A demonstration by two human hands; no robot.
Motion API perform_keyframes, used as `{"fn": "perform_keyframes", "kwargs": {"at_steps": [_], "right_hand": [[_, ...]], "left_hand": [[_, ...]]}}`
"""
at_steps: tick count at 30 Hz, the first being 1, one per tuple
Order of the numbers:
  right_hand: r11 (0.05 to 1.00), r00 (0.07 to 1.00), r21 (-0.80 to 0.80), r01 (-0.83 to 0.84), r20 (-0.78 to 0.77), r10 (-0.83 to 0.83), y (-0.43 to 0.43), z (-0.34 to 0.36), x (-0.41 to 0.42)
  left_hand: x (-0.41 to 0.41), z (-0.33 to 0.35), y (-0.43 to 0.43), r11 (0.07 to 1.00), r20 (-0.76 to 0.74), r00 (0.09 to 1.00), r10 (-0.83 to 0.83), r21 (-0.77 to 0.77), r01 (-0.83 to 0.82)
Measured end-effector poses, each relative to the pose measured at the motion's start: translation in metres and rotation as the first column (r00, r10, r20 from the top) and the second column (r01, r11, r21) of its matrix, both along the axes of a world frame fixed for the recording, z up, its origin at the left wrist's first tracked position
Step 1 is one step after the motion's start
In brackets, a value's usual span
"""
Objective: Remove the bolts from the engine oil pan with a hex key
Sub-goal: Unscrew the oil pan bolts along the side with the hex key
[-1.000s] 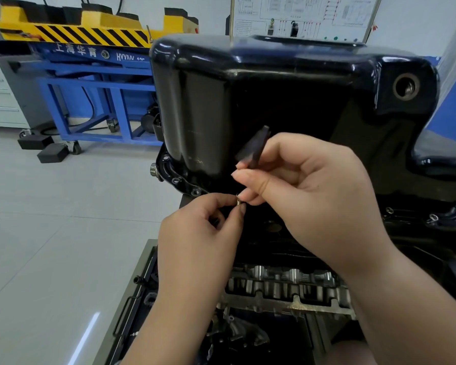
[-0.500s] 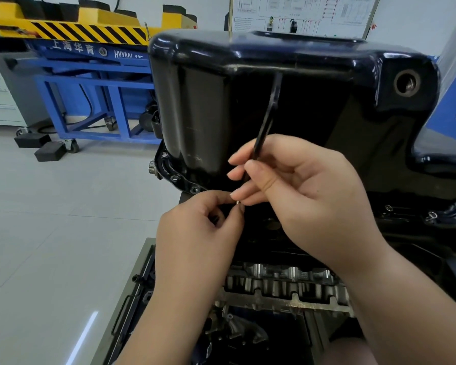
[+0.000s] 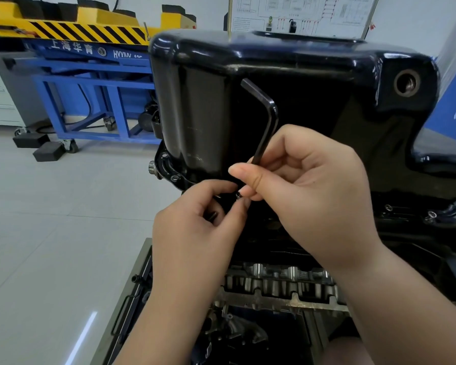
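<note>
The glossy black oil pan [image 3: 287, 75] fills the middle of the head view, bolted onto the upturned engine. My right hand [image 3: 308, 185] pinches the long shaft of a black hex key [image 3: 267, 119], whose short arm points up and left against the pan wall. The key's lower tip sits at a small bolt [image 3: 238, 195] on the pan flange. My left hand [image 3: 195, 227] pinches around that bolt with thumb and forefinger. Two more bolts [image 3: 431, 214] show on the flange at the right.
Exposed engine parts [image 3: 279, 285] lie below my wrists on a grey stand [image 3: 132, 293]. A blue and yellow lift trolley [image 3: 84, 75] stands at the back left on the grey tiled floor. The pan's drain hole [image 3: 406, 83] is at upper right.
The hex key has turned in my right fingers: its bent end has swung up and round against the pan wall. My left hand stays pinched at the bolt.
</note>
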State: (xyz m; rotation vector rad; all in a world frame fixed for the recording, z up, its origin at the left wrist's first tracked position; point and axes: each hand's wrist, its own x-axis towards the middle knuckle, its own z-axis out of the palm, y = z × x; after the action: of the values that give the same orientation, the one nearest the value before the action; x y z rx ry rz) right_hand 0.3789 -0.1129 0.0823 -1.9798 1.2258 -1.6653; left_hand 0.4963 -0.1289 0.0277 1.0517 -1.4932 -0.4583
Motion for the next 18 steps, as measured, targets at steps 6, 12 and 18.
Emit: {"fn": "perform_keyframes", "kwargs": {"at_steps": [6, 12, 18], "right_hand": [[0.997, 0.996, -0.002, 0.073, -0.059, -0.073, 0.002, 0.002, -0.003], [1.000, 0.990, 0.013, -0.003, -0.143, 0.004, 0.008, 0.010, -0.008], [0.994, 0.984, 0.009, -0.113, -0.135, 0.113, 0.007, 0.021, -0.011]], "left_hand": [[-0.008, 0.003, -0.001, 0.997, -0.097, 0.994, -0.043, -0.060, 0.038], [-0.008, 0.004, -0.004, 0.999, -0.155, 0.987, -0.035, -0.039, 0.029], [-0.005, 0.005, -0.005, 0.999, -0.127, 0.991, -0.031, -0.042, 0.026]]}}
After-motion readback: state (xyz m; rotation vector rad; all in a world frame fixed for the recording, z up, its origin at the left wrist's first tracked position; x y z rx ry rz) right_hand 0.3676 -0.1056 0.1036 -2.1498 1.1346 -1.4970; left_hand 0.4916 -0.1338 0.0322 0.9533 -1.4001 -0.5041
